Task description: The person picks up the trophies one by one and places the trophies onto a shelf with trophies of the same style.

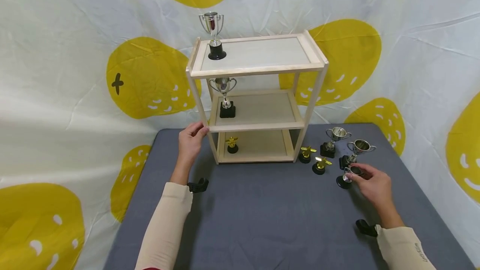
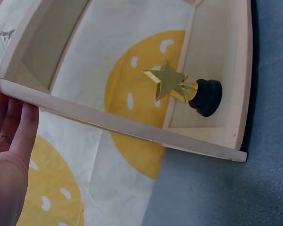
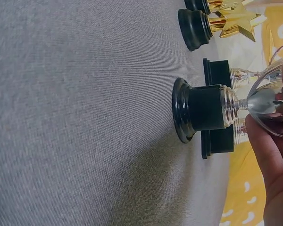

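My right hand (image 1: pixel 376 186) pinches the cup of a small silver trophy (image 3: pixel 210 107) with a round black base; whether that base touches the table I cannot tell. My left hand (image 1: pixel 190 141) grips the left front post of a pale wooden three-tier shelf (image 1: pixel 258 126), near the middle tier. A silver trophy cup (image 1: pixel 212 28) stands at the left of the top tier. Another silver cup with a square base (image 1: pixel 227 110) is on the middle tier's left. Down on the bottom tier, also left, sits a gold star trophy (image 2: pixel 170 83).
Right of the shelf stand two gold star trophies (image 1: pixel 306 153) (image 1: pixel 320 166). Behind my right hand are two silver cups on square bases, one farther (image 1: pixel 336 134) and one nearer (image 1: pixel 361 146). Everything rests on a grey cloth-covered table (image 1: pixel 262 216) before a white-and-yellow printed backdrop (image 1: pixel 90 53).
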Demonstrator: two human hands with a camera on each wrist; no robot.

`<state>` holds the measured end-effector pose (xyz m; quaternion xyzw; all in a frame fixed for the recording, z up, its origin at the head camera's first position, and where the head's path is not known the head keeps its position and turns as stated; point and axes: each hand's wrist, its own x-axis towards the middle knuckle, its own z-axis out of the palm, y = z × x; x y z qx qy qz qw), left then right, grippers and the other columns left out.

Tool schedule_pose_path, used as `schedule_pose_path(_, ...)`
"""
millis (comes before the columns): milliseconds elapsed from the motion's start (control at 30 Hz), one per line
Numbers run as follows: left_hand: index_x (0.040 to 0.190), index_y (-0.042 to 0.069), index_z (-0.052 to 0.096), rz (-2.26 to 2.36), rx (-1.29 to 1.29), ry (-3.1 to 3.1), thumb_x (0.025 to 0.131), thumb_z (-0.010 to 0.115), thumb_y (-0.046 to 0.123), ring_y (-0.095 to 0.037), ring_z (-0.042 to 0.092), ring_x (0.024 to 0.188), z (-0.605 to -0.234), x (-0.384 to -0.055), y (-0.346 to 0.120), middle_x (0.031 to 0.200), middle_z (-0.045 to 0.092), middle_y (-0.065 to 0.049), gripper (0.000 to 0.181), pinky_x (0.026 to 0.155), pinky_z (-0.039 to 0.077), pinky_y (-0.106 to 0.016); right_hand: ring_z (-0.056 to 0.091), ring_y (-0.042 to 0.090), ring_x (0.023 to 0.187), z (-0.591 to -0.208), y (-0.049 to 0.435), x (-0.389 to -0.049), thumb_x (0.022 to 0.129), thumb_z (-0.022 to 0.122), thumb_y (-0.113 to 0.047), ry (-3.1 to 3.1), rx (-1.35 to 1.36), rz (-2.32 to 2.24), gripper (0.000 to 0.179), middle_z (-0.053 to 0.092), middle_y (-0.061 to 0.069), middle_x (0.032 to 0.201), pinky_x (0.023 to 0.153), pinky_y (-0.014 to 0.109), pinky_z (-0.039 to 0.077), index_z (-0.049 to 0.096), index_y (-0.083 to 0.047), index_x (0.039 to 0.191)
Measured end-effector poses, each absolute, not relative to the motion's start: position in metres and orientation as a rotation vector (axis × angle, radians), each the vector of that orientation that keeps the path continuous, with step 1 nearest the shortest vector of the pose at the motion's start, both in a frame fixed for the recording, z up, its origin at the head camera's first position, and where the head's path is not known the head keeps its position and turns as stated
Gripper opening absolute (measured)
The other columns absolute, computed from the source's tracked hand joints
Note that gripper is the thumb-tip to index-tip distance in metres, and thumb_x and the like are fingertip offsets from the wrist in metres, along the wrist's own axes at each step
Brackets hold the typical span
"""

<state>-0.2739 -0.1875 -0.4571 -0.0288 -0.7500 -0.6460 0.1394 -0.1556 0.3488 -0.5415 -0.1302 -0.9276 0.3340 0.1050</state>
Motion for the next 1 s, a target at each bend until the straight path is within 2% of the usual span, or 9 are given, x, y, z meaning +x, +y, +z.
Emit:
schedule_pose_path(133,0.124,-0.004,0.074,-1.848,-0.082,-2.188,0.1,0.071,0.012,0.001,0.067,0.095,-0.4567,-0.2755,-0.1878,0.117,0.068,-0.019,0.029,0.086,0.058,-0.012,0.042,-0.023,0.073,-0.5436,0.3457,-0.1548,0.092,0.082,-0.036,-2.709,-0.448,1.011,0.043,0.076,0.022,0.117,0.06,0.012,0.042,0.075,-0.009,0.125)
schedule_pose_path(200,0.122,-0.004,0.075,-1.844,-0.085,-2.196,0.1,0.071,0.012,0.0,0.067,0.094,-0.4562,-0.2764,-0.1878,0.116,0.068,-0.019,0.028,0.084,0.058,-0.012,0.043,-0.022,0.071,-0.5453,0.3454,-0.1543,0.091,0.082,-0.035,-2.686,-0.472,1.035,0.043,0.077,0.021,0.113,0.059,0.012,0.043,0.075,-0.009,0.125)
schedule_pose_path(300,0.121,-0.003,0.075,-1.848,-0.096,-2.204,0.1,0.071,0.014,-0.001,0.067,0.094,-0.4553,-0.2775,-0.1878,0.116,0.068,-0.018,0.028,0.085,0.059,-0.012,0.044,-0.021,0.072,-0.5475,0.3466,-0.1546,0.09,0.083,-0.035,-2.65,-0.498,1.056,0.044,0.078,-0.001,0.096,0.059,0.012,0.043,0.075,-0.009,0.125)
schedule_pose_path(367,0.122,-0.003,0.075,-1.844,-0.105,-2.21,0.1,0.072,0.014,-0.001,0.067,0.095,-0.4557,-0.2775,-0.188,0.115,0.069,-0.016,0.028,0.085,0.059,-0.012,0.045,-0.018,0.071,-0.548,0.3477,-0.1547,0.09,0.084,-0.035,-2.634,-0.512,1.067,0.044,0.068,-0.021,0.087,0.058,0.014,0.044,0.075,-0.009,0.124)
schedule_pose_path(467,0.122,-0.004,0.075,-1.847,-0.094,-2.198,0.099,0.072,0.012,0.0,0.067,0.094,-0.4568,-0.2752,-0.1897,0.111,0.069,-0.011,0.028,0.085,0.059,-0.012,0.047,-0.014,0.071,-0.5472,0.347,-0.1549,0.089,0.084,-0.036,-2.624,-0.514,1.083,0.045,0.053,-0.035,0.08,0.057,0.016,0.044,0.075,-0.009,0.124)
schedule_pose_path(633,0.12,-0.006,0.075,-1.86,-0.091,-2.166,0.099,0.072,0.009,-0.001,0.068,0.093,-0.4577,-0.272,-0.1924,0.105,0.067,-0.001,0.027,0.084,0.059,-0.012,0.05,-0.01,0.067,-0.5456,0.3432,-0.1547,0.088,0.085,-0.035,-2.601,-0.523,1.145,0.05,0.052,-0.038,0.073,0.055,0.018,0.044,0.075,-0.004,0.126)
schedule_pose_path(800,0.122,-0.007,0.074,-1.853,-0.096,-2.181,0.099,0.072,0.01,0.002,0.067,0.092,-0.4578,-0.2727,-0.1913,0.107,0.067,-0.007,0.028,0.084,0.059,-0.012,0.051,-0.014,0.069,-0.5451,0.341,-0.1513,0.087,0.087,-0.033,-2.566,-0.596,1.201,0.051,0.055,-0.039,0.081,0.055,0.017,0.046,0.075,-0.005,0.127)
schedule_pose_path(900,0.121,-0.007,0.074,-1.855,-0.091,-2.177,0.099,0.071,0.008,0.002,0.067,0.091,-0.4572,-0.2736,-0.1901,0.109,0.067,-0.011,0.027,0.084,0.059,-0.012,0.051,-0.014,0.07,-0.5453,0.3407,-0.1504,0.086,0.087,-0.036,-2.573,-0.622,1.193,0.052,0.063,-0.03,0.09,0.055,0.017,0.047,0.075,-0.007,0.128)
schedule_pose_path(1000,0.12,-0.007,0.074,-1.855,-0.095,-2.171,0.099,0.072,0.008,0.002,0.067,0.091,-0.4563,-0.2746,-0.1898,0.108,0.067,-0.011,0.027,0.084,0.059,-0.012,0.051,-0.012,0.069,-0.5457,0.3401,-0.1513,0.087,0.087,-0.037,-2.591,-0.62,1.159,0.052,0.075,-0.009,0.098,0.054,0.019,0.046,0.075,-0.008,0.128)
